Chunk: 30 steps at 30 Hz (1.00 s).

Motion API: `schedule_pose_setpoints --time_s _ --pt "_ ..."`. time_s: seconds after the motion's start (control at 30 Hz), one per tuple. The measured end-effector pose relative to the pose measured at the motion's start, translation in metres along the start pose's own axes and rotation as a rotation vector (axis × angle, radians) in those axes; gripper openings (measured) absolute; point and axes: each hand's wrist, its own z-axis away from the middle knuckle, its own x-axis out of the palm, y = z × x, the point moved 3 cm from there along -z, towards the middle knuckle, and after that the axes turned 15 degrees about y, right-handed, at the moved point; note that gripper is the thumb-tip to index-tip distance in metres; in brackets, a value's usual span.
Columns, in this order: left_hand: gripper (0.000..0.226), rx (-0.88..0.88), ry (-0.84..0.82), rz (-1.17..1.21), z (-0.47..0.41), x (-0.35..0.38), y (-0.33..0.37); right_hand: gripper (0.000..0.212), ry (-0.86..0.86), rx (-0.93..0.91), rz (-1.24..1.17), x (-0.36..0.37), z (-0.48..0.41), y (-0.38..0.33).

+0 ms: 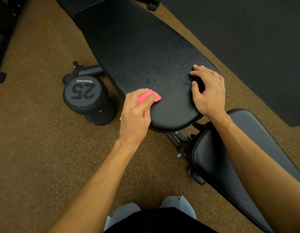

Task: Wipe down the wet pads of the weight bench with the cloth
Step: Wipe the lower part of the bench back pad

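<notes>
From my end I see the left hand [135, 113] clamped on a bunched pink cloth [150, 96], fingers curled over the top of it. It presses the wad onto the near left edge of the long back pad [137, 47]. The right hand [209, 91] holds nothing; its fingers are spread and only lightly bent, resting on the pad's right edge as a brace.

The cloth looks soft and light, and it squashes to whatever shape the fingers give it, so I judge it best held as it is now: gathered under the palm with a flat face down (a loose corner would just drag and smear). A bit of it pokes out beneath the heel of the hand.

The pad is the stiffer partner. It looks like smooth black vinyl over cushioning, probably slick where the water droplets [162, 71] bead across the middle of this surface. I would expect the cloth to glide easily there, so firm downward pressure matters more than grip.

The seat pad [221, 157] sits nearer me, to the right, and I cannot tell if it is wet. A dumbbell [85, 95] marked 25 stands on the floor just left of the pad.
</notes>
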Motion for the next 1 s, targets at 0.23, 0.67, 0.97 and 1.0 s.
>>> schedule_pose_setpoints --time_s 0.23,0.67,0.97,1.0 --pt "0.020 -0.072 -0.015 -0.053 -0.033 0.027 0.009 0.033 0.012 0.007 -0.025 0.000 0.000 0.002" --pt "0.022 -0.120 -0.030 -0.075 -0.045 0.025 -0.005 0.033 0.017 0.015 -0.029 0.001 -0.001 0.004" --pt "0.023 -0.135 -0.001 -0.112 -0.045 0.016 -0.021 0.032 0.020 0.025 -0.045 0.000 -0.001 0.004" --pt "0.023 -0.131 -0.023 -0.118 -0.053 0.024 -0.019 0.033 0.020 0.026 -0.047 0.000 -0.001 0.004"
